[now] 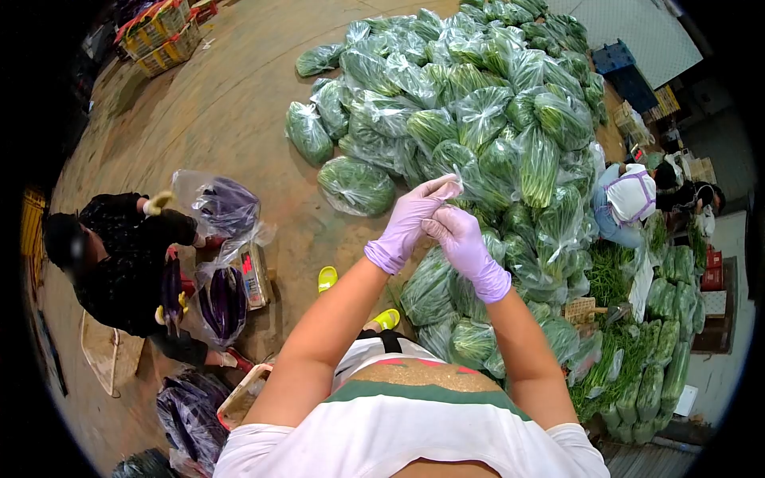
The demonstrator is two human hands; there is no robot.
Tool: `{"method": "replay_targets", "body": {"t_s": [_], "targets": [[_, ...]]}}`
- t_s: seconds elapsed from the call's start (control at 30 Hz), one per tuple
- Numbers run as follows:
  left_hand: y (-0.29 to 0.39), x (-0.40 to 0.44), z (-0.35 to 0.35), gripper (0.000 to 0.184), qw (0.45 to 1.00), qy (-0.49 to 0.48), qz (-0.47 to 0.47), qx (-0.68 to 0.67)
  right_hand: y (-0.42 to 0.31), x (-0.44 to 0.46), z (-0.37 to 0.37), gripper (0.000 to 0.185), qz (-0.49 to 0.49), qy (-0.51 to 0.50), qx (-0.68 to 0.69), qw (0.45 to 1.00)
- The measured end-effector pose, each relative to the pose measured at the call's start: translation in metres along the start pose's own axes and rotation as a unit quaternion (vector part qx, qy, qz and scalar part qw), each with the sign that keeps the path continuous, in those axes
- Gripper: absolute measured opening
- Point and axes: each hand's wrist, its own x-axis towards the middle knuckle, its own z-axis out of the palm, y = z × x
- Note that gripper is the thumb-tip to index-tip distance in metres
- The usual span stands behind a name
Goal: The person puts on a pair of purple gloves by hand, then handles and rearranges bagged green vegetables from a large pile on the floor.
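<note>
My left hand [408, 223] and my right hand [468, 245] meet in front of my body, both in thin lilac gloves. The left fingers are bent forward and pressed together, with a pale, loose-looking bit at their tips. Close against them, the right thumb and fingers are pinched together. What either hand holds, if anything, is too small to make out. Beyond and below my hands lies a large heap of clear plastic bags of green vegetables [481, 107]. One rounded bag of greens [356, 186] rests on the floor just left of my hands.
At left, a person in dark clothes [131, 263] bends with an eggplant [171, 291] beside bagged eggplants [222, 303]. Stacked crates [163, 40] stand at the far left. To the right, a person in a white top [629, 195] is near loose greens [610, 275] and stacked bundles [673, 350].
</note>
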Motion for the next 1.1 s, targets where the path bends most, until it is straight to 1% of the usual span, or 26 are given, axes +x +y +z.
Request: {"method": "replay_targets", "body": {"t_s": [0.07,0.13,0.2,0.23,0.27,0.33,0.37,0.4,0.43,0.47,0.5,0.53,0.6,0.67,0.7,0.73,0.77,0.8,0.83,0.87,0.9,0.93,0.97,1.0,1.07,1.1], "targets": [[-0.001,0.001,-0.001,0.044,1.0,-0.005,-0.009,-0.014,0.002,0.0,-0.002,0.027,-0.016,-0.017,-0.013,1.0],[-0.001,0.001,-0.002,0.042,0.999,-0.01,-0.019,-0.028,0.002,-0.001,-0.003,0.027,0.042,-0.062,0.025,0.997],[0.0,0.0,-0.001,0.035,0.999,0.012,0.02,0.043,-0.004,-0.002,-0.004,0.026,0.037,-0.081,0.024,0.996],[-0.001,0.0,-0.001,0.035,0.999,0.011,0.018,0.042,-0.007,-0.003,-0.005,0.025,0.031,-0.1,0.021,0.994],[-0.001,0.0,-0.001,0.03,0.999,0.028,0.017,0.035,-0.009,-0.004,-0.004,0.025,0.032,-0.1,0.021,0.994],[0.0,0.0,-0.002,0.026,0.998,0.045,0.014,0.029,-0.013,-0.004,0.001,0.022,-0.024,-0.102,0.025,0.994],[0.002,-0.001,-0.001,0.024,0.995,0.052,0.034,0.084,-0.021,-0.003,0.0,0.02,-0.048,-0.114,-0.009,0.992],[0.004,-0.001,-0.002,0.023,0.987,0.058,0.055,0.139,-0.023,-0.003,0.001,0.02,-0.046,-0.113,-0.009,0.992],[-0.001,0.005,-0.012,0.032,0.987,0.011,0.049,0.155,-0.026,-0.004,0.002,0.019,-0.066,-0.109,-0.015,0.992],[-0.005,0.01,-0.014,0.032,0.987,0.01,0.049,0.155,-0.027,-0.005,0.003,0.018,-0.085,-0.106,-0.021,0.99],[-0.008,0.014,-0.016,0.04,0.949,-0.007,0.157,0.272,-0.028,-0.006,0.005,0.018,-0.085,-0.107,-0.019,0.99],[-0.011,0.017,-0.019,0.048,0.886,-0.023,0.262,0.382,-0.029,-0.007,0.005,0.018,-0.085,-0.107,-0.02,0.99],[-0.002,0.011,-0.021,0.057,0.843,-0.128,0.294,0.431,-0.034,-0.009,0.006,0.017,-0.065,-0.119,-0.015,0.991],[-0.002,0.016,-0.014,0.056,0.888,-0.036,0.258,0.379,-0.036,-0.009,0.008,0.017,-0.068,-0.11,-0.033,0.991],[0.001,0.017,-0.015,0.056,0.888,-0.036,0.258,0.378,-0.036,-0.009,0.01,0.017,-0.071,-0.101,-0.05,0.991],[0.005,0.017,-0.019,0.059,0.961,-0.073,0.145,0.224,-0.038,-0.008,0.013,0.017,-0.071,-0.1,-0.051,0.991],[0.011,0.016,-0.019,0.063,0.992,-0.107,0.026,0.061,-0.039,-0.007,0.017,0.016,-0.079,-0.086,-0.013,0.993],[0.016,0.015,-0.017,0.063,0.992,-0.109,0.025,0.062,-0.04,-0.007,0.019,0.015,-0.088,-0.073,0.024,0.993],[0.022,0.014,-0.015,0.07,0.983,-0.145,0.04,-0.107,-0.042,-0.007,0.017,0.015,-0.085,-0.039,0.005,0.996],[0.03,0.012,-0.009,0.077,0.944,-0.177,0.052,-0.272,-0.038,-0.006,0.016,0.015,-0.087,-0.036,0.004,0.996],[0.037,0.009,-0.005,0.077,0.91,-0.207,0.059,-0.355,-0.031,-0.008,0.015,0.016,0.029,0.078,0.061,0.995],[0.043,0.003,0.001,0.078,0.904,-0.205,0.074,-0.367,-0.024,-0.009,0.014,0.016,0.144,0.189,0.118,0.964],[0.045,-0.001,0.003,0.078,0.902,-0.202,0.081,-0.373,-0.02,-0.01,0.013,0.022,0.201,0.217,0.13,0.946],[0.045,-0.004,0.005,0.078,0.899,-0.198,0.088,-0.38,-0.018,-0.011,0.014,0.022,0.2,0.219,0.131,0.946],[0.041,-0.006,0.01,0.078,0.893,-0.2,0.089,-0.393,-0.019,-0.013,0.015,0.029,0.227,0.122,0.166,0.952],[0.039,-0.007,0.013,0.078,0.887,-0.202,0.09,-0.406,-0.015,-0.014,0.018,0.037,0.267,0.056,0.154,0.95]]}}
